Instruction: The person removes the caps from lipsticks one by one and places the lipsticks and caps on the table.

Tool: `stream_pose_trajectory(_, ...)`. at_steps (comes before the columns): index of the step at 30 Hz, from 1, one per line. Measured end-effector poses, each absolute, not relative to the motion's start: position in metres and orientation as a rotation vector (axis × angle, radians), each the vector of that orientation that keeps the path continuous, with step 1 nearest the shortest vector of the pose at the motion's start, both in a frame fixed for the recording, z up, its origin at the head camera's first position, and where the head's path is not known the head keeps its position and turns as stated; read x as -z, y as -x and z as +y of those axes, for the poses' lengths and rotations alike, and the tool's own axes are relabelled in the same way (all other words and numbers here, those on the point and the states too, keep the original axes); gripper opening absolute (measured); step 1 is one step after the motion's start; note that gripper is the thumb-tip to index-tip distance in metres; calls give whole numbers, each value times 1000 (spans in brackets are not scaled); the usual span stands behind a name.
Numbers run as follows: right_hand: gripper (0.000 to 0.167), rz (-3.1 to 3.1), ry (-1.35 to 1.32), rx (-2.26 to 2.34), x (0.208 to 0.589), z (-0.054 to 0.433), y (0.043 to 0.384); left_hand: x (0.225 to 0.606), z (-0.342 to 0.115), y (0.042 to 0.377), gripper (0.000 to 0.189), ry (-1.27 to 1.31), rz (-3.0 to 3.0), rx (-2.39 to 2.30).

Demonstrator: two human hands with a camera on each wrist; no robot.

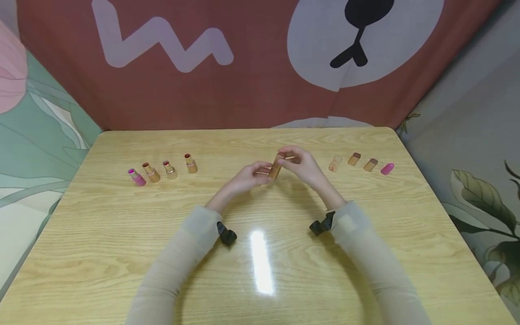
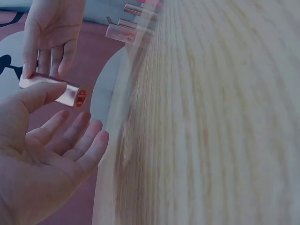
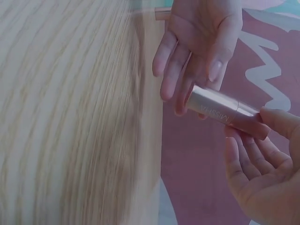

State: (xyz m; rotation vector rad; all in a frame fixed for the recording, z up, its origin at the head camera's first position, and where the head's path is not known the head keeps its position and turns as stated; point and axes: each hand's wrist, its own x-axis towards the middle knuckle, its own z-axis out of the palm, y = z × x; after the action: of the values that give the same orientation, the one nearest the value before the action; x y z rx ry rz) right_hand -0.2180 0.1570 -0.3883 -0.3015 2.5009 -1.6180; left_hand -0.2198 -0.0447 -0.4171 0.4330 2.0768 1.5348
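A closed gold lipstick point(image 1: 275, 168) is held slanted above the table, with MISSHA lettering on its side in the right wrist view. My right hand point(image 1: 302, 167) pinches its upper, cap end between thumb and fingers. Around the lower end is my left hand point(image 1: 251, 177), its fingers spread and relaxed. In the left wrist view that thumb crosses in front of the lipstick point(image 2: 70, 97), whose round base with a red label faces out. From the right wrist, the left thumb appears apart from the lipstick point(image 3: 215, 107); whether its other fingers touch is unclear.
Left on the wooden table point(image 1: 260, 207) stand several uncapped lipsticks: a magenta one point(image 1: 136, 178) and gold ones point(image 1: 151, 173). On the right are a clear cap point(image 1: 335, 163), gold caps point(image 1: 354, 159) and a pink cap point(image 1: 387, 169). A reddish-brown cloth point(image 1: 260, 99) hangs behind.
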Motion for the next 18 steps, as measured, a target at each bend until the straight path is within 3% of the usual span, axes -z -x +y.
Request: stream_pose_trajectory(18,43,2397,260,1709,391,149,216,418,-43,216,44,-404,2113,-1554)
